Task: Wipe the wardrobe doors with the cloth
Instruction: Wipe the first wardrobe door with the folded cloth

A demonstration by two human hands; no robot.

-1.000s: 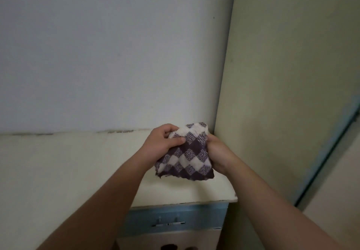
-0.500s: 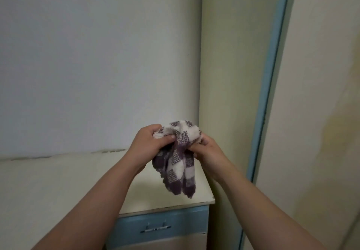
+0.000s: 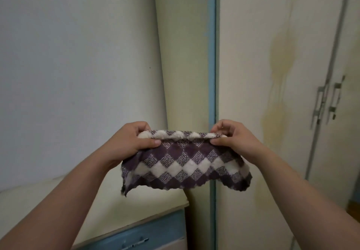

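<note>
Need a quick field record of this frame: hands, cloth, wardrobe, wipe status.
left hand: grips the top left edge of the purple-and-white checked cloth
right hand: pinches its top right edge
cloth: spread between both hands, lower part hanging free
cream wardrobe door: yellowish stain running down it
metal bar handles: two, at right
low cream cabinet: lower left, blue drawer front
wipe: not yet begun

left hand (image 3: 132, 142), right hand (image 3: 233, 138), bare forearms (image 3: 78, 187), short plain fingernails (image 3: 156, 143)
</note>
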